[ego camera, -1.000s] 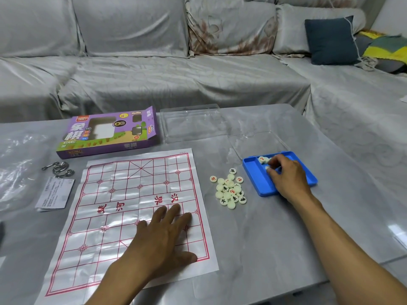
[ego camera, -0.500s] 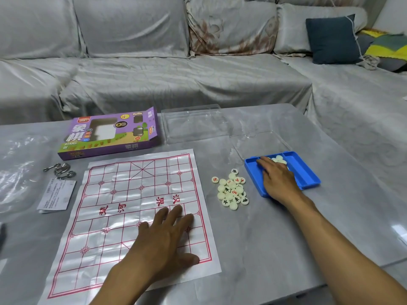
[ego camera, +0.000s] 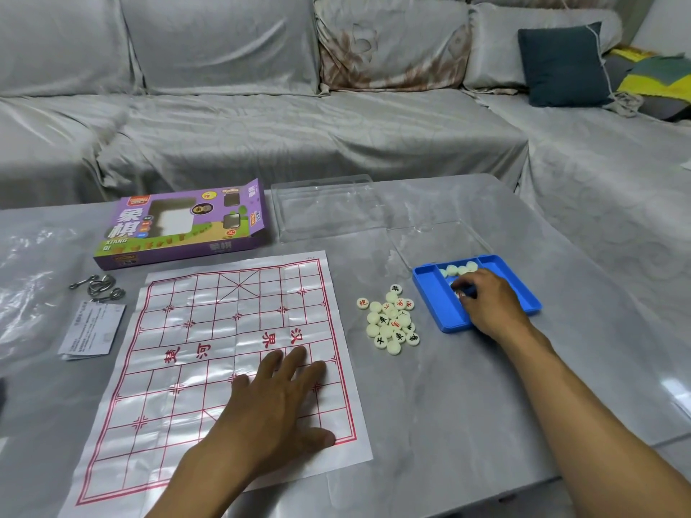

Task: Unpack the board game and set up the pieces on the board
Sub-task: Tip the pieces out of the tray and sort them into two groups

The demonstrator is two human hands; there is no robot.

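Board sheet (ego camera: 209, 349): we judge our left hand (ego camera: 275, 401) lies flat on it, fingers straight, to hold its creases down.
Blue tray (ego camera: 433, 300): our right hand (ego camera: 486, 304) curls over pieces inside (actual pinch hidden, so we cannot tell).
Loose pieces (ego camera: 390, 319): heaped between sheet and tray, several markings unreadable.

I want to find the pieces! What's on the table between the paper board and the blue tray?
In the head view, a pile of round xiangqi pieces lies between the paper board and the blue tray.
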